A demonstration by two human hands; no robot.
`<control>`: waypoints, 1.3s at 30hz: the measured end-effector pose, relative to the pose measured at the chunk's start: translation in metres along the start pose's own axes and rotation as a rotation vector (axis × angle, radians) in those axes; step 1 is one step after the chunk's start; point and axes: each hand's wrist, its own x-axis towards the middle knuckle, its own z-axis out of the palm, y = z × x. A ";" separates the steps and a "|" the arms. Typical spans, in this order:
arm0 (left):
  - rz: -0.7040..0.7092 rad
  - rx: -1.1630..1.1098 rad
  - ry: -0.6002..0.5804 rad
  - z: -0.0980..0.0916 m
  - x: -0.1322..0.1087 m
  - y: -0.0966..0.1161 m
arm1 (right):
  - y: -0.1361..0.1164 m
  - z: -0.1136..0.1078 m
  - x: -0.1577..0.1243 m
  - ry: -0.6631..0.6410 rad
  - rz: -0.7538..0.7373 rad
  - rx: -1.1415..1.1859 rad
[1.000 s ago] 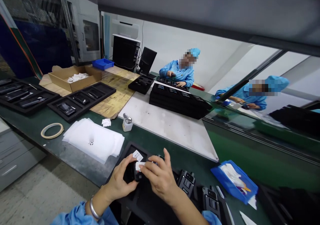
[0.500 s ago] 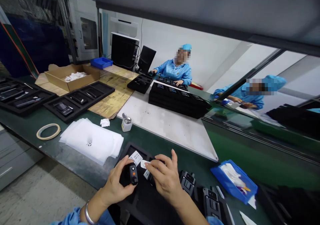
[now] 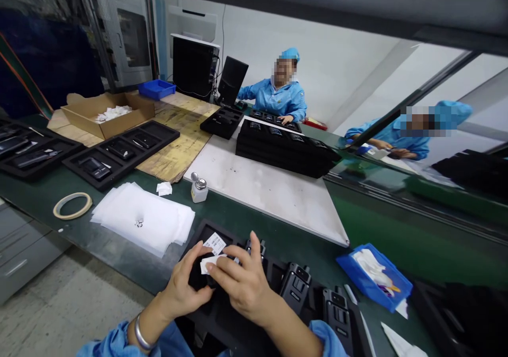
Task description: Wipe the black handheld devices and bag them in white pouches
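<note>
My left hand grips a small black device over a black tray at the near edge of the bench. My right hand pinches a small white wipe and presses it on the device's top. The device is mostly hidden by my fingers. A white label lies in the tray's far left pocket. Two black radio-like devices stand in the tray to the right of my hands.
A stack of white sheets, a tape ring and a small pump bottle lie on the green bench. A blue bin with wipes sits right. Black trays, a cardboard box and two seated co-workers are farther off.
My right hand came back onto the device with the white wipe, covering the side with the orange button that showed half a second ago. The view tilted slightly down.
</note>
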 end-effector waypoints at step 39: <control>0.138 0.809 0.025 0.043 -0.005 -0.030 | 0.112 0.096 0.151 -0.274 0.382 -0.137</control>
